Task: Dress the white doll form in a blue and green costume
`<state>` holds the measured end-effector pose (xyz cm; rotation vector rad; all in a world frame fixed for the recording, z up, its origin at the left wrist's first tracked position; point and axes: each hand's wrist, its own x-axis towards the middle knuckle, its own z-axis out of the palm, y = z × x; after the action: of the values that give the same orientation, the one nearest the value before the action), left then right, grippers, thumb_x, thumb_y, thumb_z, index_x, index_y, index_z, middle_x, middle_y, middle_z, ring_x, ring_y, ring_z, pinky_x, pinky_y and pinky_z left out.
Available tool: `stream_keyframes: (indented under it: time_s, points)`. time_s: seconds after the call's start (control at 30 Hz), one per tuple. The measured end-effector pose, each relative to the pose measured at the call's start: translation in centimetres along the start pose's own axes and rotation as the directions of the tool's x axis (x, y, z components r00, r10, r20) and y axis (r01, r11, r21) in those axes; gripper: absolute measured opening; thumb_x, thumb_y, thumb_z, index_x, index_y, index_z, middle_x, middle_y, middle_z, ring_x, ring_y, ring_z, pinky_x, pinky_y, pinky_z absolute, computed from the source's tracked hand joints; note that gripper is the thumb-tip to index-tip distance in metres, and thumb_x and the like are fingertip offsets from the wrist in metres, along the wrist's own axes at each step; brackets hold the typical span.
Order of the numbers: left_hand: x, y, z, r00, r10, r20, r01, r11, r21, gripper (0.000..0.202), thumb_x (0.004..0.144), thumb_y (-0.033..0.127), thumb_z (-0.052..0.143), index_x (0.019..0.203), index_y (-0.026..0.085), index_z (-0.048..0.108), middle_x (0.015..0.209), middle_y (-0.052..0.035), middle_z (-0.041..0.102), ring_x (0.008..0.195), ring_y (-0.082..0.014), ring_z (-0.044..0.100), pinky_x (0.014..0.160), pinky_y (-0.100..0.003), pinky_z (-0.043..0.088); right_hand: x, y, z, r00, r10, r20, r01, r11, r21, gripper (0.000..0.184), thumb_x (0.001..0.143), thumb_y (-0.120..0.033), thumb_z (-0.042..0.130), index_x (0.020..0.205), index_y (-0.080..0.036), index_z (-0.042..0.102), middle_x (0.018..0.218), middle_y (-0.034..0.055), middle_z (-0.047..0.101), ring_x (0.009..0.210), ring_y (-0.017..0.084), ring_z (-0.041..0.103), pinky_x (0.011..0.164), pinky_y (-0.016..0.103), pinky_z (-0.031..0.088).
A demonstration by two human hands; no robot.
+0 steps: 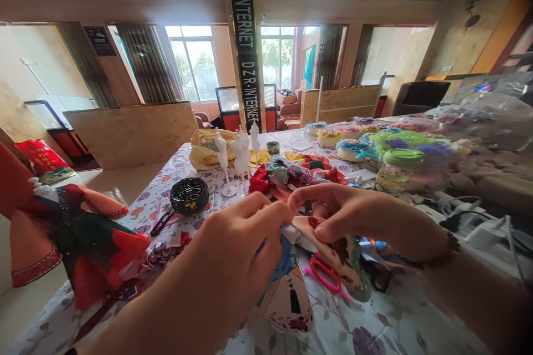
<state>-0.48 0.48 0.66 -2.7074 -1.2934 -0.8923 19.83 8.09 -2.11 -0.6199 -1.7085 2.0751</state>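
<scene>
Close together at the centre, my left hand (250, 244) and my right hand (345, 219) both pinch a small doll dress (287, 308). The dress is cream cloth with dark red prints, a black tassel, a blue part and green edging. One of its printed panels hangs under my right thumb; my left fingers close around the upper part, where the exact grip is hidden. Scissors (327, 273) with red-pink handles lie on the table just behind the dress. Several white mini dress forms (241, 152) stand beyond my hands.
On the flowered tablecloth (366, 338) are a black basket (189, 196), a heap of coloured cloth (300, 172), a green-lidded jar (400, 169) and white cables (495, 236). A dressed doll form (83, 233) stands at the left. Fluffy, colourful items (400, 141) sit at the back right.
</scene>
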Motion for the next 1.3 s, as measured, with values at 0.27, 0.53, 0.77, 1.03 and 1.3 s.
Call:
stream_keyframes:
  time_s: [0.27,0.53,0.77,1.03,1.3]
  points:
    - [-0.2,-0.2,-0.3,0.998,0.061,-0.010,-0.061,0.998,-0.014,0.019,0.081,0.011,0.051,0.079,0.021,0.067,0.079,0.0014,0.067,0.065,-0.0093,0.063,0.055,-0.018,0.049,0.5,1.3,-0.3,0.997,0.066,0.045,-0.070,0.992,0.101,0.039,0.064,-0.017,0.078,0.099,-0.019,0.062,0.052,-0.0113,0.056,0.045,0.002,0.051,0.045,0.011,0.040]
    - [-0.5,-0.4,0.0,0.993,0.118,-0.012,-0.118,0.992,0.034,0.018,0.080,0.009,0.052,0.085,0.020,0.066,0.086,-0.0012,0.068,0.069,-0.0109,0.064,0.052,-0.018,0.050,0.1,0.8,0.4,0.993,0.114,0.028,-0.116,0.989,0.094,0.039,0.061,-0.018,0.078,0.095,-0.018,0.060,0.057,-0.0092,0.061,0.046,0.003,0.054,0.045,0.012,0.042]
    - [-0.6,-0.5,0.1,0.992,0.123,-0.039,-0.121,0.991,0.049,0.019,0.079,0.008,0.052,0.085,0.018,0.067,0.083,-0.0013,0.068,0.066,-0.0097,0.064,0.055,-0.018,0.051,0.3,0.3,1.0,0.995,0.098,0.003,-0.098,0.994,0.056,0.033,0.064,-0.015,0.076,0.093,-0.019,0.061,0.051,-0.0112,0.055,0.045,0.003,0.049,0.046,0.013,0.041]
    - [-0.3,-0.3,0.0,0.986,0.161,-0.046,-0.155,0.981,0.117,0.019,0.080,0.009,0.050,0.084,0.015,0.067,0.082,-0.0031,0.068,0.066,-0.0113,0.064,0.054,-0.020,0.051,0.4,0.2,1.1,0.996,0.091,0.010,-0.092,0.994,0.057,0.031,0.068,-0.011,0.073,0.095,-0.018,0.061,0.055,-0.0102,0.058,0.048,0.002,0.052,0.048,0.012,0.041]
    - [-0.4,-0.5,0.3,0.983,0.179,-0.031,-0.171,0.971,0.168,0.020,0.080,0.008,0.049,0.089,0.016,0.065,0.083,-0.0027,0.067,0.068,-0.0128,0.064,0.056,-0.023,0.052,0.4,0.1,1.3,0.991,0.129,-0.029,-0.127,0.990,0.056,0.031,0.072,-0.015,0.071,0.100,-0.019,0.060,0.064,-0.0087,0.062,0.047,0.002,0.055,0.047,0.012,0.044]
